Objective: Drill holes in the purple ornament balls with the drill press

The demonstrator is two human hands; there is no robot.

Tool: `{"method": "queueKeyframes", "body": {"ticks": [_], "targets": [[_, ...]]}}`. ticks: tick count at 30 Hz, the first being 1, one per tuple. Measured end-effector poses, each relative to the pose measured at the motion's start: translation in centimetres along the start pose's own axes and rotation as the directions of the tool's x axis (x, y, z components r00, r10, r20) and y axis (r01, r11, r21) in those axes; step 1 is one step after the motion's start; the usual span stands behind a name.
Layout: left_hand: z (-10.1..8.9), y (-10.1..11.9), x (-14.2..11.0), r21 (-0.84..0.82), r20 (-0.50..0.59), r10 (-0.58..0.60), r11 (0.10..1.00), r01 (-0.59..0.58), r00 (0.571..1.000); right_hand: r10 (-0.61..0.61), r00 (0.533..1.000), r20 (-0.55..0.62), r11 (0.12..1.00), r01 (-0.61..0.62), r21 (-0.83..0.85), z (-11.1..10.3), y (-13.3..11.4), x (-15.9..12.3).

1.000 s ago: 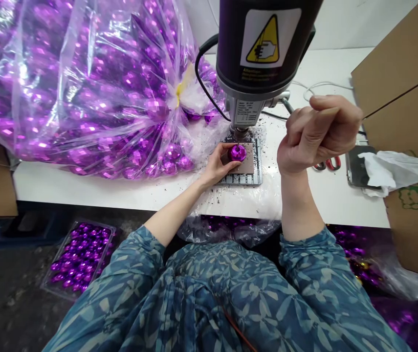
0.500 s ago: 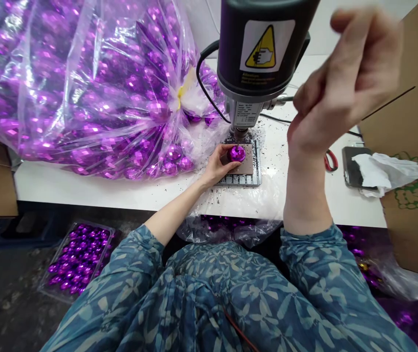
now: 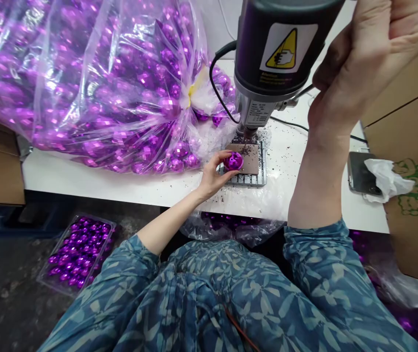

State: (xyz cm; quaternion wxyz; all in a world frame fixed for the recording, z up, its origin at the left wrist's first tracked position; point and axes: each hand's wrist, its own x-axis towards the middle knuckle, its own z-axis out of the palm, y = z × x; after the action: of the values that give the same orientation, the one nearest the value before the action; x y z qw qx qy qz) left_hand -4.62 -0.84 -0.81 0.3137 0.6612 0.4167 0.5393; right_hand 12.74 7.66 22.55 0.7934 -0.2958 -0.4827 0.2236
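Note:
Thumb and fingers of my left hand (image 3: 211, 177) pinch a shiny purple faceted ball ornament (image 3: 233, 161) from its left side. Small dark marks show on the ball's top. It sits at the left edge of a brown board (image 3: 252, 165) on the slotted metal base (image 3: 262, 177) of a drill press. The drill's chuck (image 3: 247, 132) is above and a little right of the ball, apart from it. At the upper right, beside the black motor housing (image 3: 278, 83), my right hand (image 3: 370, 63) is raised with curled fingers. What it grips is hidden.
A big clear bag of purple balls (image 3: 121, 98), tied in yellow, fills the table's left. Dark shavings (image 3: 282, 139) litter the white top. Right: a phone (image 3: 359, 171), crumpled tissue (image 3: 388, 178) and cardboard box (image 3: 414, 234). A clear tub of balls (image 3: 78, 252) is lower left.
The ball in my left hand has shifted from beneath the chuck toward the left and nearer to me. My right hand has risen and moved right. The view has turned slightly.

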Motion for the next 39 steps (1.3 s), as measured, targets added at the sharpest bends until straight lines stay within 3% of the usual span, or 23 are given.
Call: {"method": "queueKeyframes", "body": {"ticks": [4, 7, 9, 11, 13, 14, 15, 17, 19, 20, 22, 23, 24, 25, 26, 28, 29, 30, 33, 36, 39], "targets": [[-1.0, 2.3, -1.7, -0.120, 0.052, 0.009, 0.993, -0.003, 0.999, -0.047, 0.999, -0.006, 0.999, 0.047, -0.002, 0.2, 0.4, 0.2], [-1.8, 5.0, -4.4, -0.206, 0.272, -0.005, 0.976, 0.063, 0.962, -0.075, 0.996, -0.039, 0.997, 0.075, -0.002, 0.4, 0.6, 0.2], [-2.2, 6.4, -6.9, -0.206, 0.507, -0.012, 0.969, 0.135, 0.862, -0.069, 0.995, -0.067, 0.998, 0.068, -0.016, 0.7, 0.7, 0.2], [-2.4, 6.7, -9.4, -0.128, 0.713, -0.044, 0.973, 0.191, 0.700, -0.067, 0.994, -0.086, 0.997, 0.064, -0.041, 0.8, 0.9, 0.3], [-2.4, 5.9, -11.8, 0.048, 0.824, -0.134, 0.985, 0.169, 0.550, -0.076, 0.995, -0.067, 0.996, 0.072, -0.053, 0.8, 1.1, 0.5], [-2.2, 5.3, -12.8, 0.160, 0.839, -0.200, 0.979, 0.123, 0.506, -0.087, 0.994, -0.062, 0.995, 0.084, -0.047, 0.7, 1.2, 0.5], [-2.1, 4.6, -13.6, 0.275, 0.826, -0.271, 0.959, 0.068, 0.495, -0.096, 0.993, -0.061, 0.995, 0.095, -0.032, 0.6, 1.2, 0.6], [-1.8, 3.6, -14.5, 0.463, 0.743, -0.380, 0.886, -0.014, 0.551, -0.097, 0.994, -0.050, 0.995, 0.098, 0.011, 0.3, 1.2, 0.5], [-1.8, 3.9, -14.1, 0.515, 0.681, -0.399, 0.857, -0.014, 0.614, -0.089, 0.996, -0.027, 0.994, 0.090, 0.054, 0.1, 1.0, 0.3], [-2.0, 4.6, -13.2, 0.460, 0.711, -0.370, 0.888, 0.002, 0.598, -0.082, 0.997, -0.007, 0.994, 0.082, 0.076, 0.0, 0.9, 0.2], [-3.1, 6.7, -10.2, 0.211, 0.853, -0.225, 0.974, 0.082, 0.470, -0.085, 0.996, 0.019, 0.990, 0.082, 0.114, 0.0, 0.8, 0.0], [-3.9, 7.7, -8.2, 0.050, 0.926, -0.105, 0.986, 0.157, 0.363, -0.100, 0.995, 0.013, 0.987, 0.097, 0.126, 0.1, 0.9, 0.0], [-4.9, 8.4, -5.8, -0.034, 0.938, -0.049, 0.972, 0.231, 0.343, -0.127, 0.992, -0.015, 0.982, 0.128, 0.136, 0.1, 1.0, 0.0], [-5.8, 8.7, -3.2, -0.057, 0.913, -0.052, 0.966, 0.253, 0.405, -0.152, 0.988, -0.033, 0.978, 0.155, 0.137, 0.1, 1.2, 0.1], [-6.6, 8.4, -0.5, -0.043, 0.829, -0.101, 0.969, 0.242, 0.550, -0.174, 0.984, -0.043, 0.975, 0.178, 0.135, 0.1, 1.5, 0.2], [-7.5, 6.0, 4.8, 0.015, 0.507, -0.246, 0.961, 0.277, 0.826, -0.209, 0.977, -0.040, 0.968, 0.212, 0.134, 0.1, 2.0, 0.3], [-7.6, 4.0, 7.2, 0.051, 0.322, -0.303, 0.952, 0.303, 0.897, -0.222, 0.974, -0.035, 0.965, 0.225, 0.133, 0.0, 2.2, 0.3], [-7.3, 1.8, 9.5, 0.099, 0.163, -0.354, 0.935, 0.341, 0.921, -0.229, 0.973, -0.022, 0.965, 0.229, 0.127, -0.1, 2.3, 0.3], [-5.2, -4.5, 15.0, 0.232, -0.148, -0.445, 0.853, 0.468, 0.883, -0.254, 0.967, -0.012, 0.964, 0.254, 0.082, -0.4, 2.3, 0.2], [-2.9, -7.9, 18.0, 0.283, -0.208, -0.434, 0.831, 0.478, 0.877, -0.246, 0.969, 0.010, 0.968, 0.245, 0.061, -0.6, 1.8, -0.2], [-1.9, -9.0, 18.6, 0.284, -0.168, -0.389, 0.861, 0.422, 0.906, -0.219, 0.976, 0.015, 0.975, 0.218, 0.041, -0.7, 1.5, -0.5]]}}
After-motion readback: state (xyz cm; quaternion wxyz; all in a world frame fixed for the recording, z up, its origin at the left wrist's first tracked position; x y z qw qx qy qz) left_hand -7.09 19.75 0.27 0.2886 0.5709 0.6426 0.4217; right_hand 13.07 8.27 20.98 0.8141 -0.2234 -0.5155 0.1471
